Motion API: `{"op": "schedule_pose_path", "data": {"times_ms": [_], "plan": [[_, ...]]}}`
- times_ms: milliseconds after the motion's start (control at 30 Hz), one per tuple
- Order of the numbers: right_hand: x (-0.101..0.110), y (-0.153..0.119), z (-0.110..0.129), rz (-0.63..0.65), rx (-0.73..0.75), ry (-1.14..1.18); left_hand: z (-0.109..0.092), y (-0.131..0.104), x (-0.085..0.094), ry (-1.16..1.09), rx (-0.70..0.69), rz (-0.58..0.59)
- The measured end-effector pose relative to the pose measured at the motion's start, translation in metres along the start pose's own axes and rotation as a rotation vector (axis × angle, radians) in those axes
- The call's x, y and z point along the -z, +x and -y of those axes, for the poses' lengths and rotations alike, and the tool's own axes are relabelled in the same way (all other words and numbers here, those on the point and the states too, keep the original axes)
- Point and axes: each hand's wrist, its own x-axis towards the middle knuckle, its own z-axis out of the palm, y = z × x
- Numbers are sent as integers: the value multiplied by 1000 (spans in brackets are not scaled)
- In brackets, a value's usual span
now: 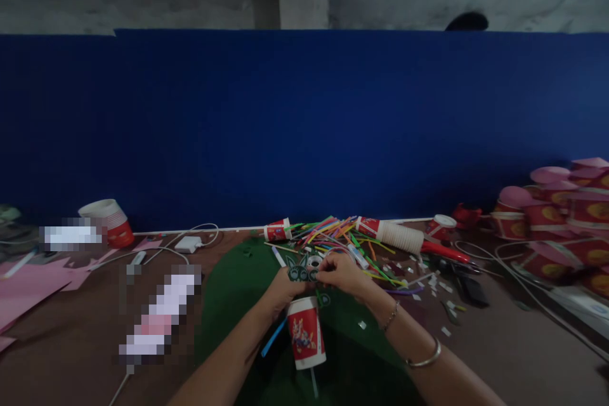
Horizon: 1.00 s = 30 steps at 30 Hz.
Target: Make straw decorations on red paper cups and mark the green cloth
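Observation:
A dark green paper cutout [295, 271] with pointed ears and pale outlines is held up in front of me. My left hand [284, 288] is closed on it from the left. At its right edge, my right hand [340, 271] has thumb and finger pinched together on the cutout. Just beneath the hands is a red printed paper cup [304, 333], tilted, with a pale straw [314, 383] sticking out of its near end. Beside the cup lies a blue straw [273, 339]. A small white round thing [314, 261] shows behind the cutout, partly hidden.
Colourful straws [328, 231] are heaped behind my hands, beside a stack of paper cups [399, 236]. Scraps [434, 282] and a black object [472, 288] lie rightward, before piled red cups [547, 219]. Left are a white charger [188, 244], cables and pink paper [33, 292]. A blue partition [304, 127] stands behind.

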Motion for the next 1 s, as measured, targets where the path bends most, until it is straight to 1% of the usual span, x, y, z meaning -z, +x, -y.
{"op": "schedule_pose_path", "data": {"times_ms": [133,233,300,400,533,633,767,833,900,1000], "plan": [[0,2,-3,-20,18,-62,4,2,1,21,15,-1],[-1,2,-4,-57,66,-98,7,4,3,-53,31,20],[-2,2,-3,-63,72,-97,7,4,4,-91,23,12],[-3,1,-1,-71,46,-85,6,4,5,-106,12,12],[-4,-1,3,-85,-6,-33,5,3,5,-114,32,35],[-4,-3,8,-39,-75,93,3,2,4,-108,26,47],[-2,-7,14,41,-223,421,-3,-2,1,-124,2,94],[-1,-7,15,62,-267,495,-5,-4,-1,-133,-19,96],[-1,-7,14,71,-245,421,-7,-5,-2,-123,-16,80],[-3,-5,10,44,-132,217,-7,-5,-2,-74,10,42]]}}
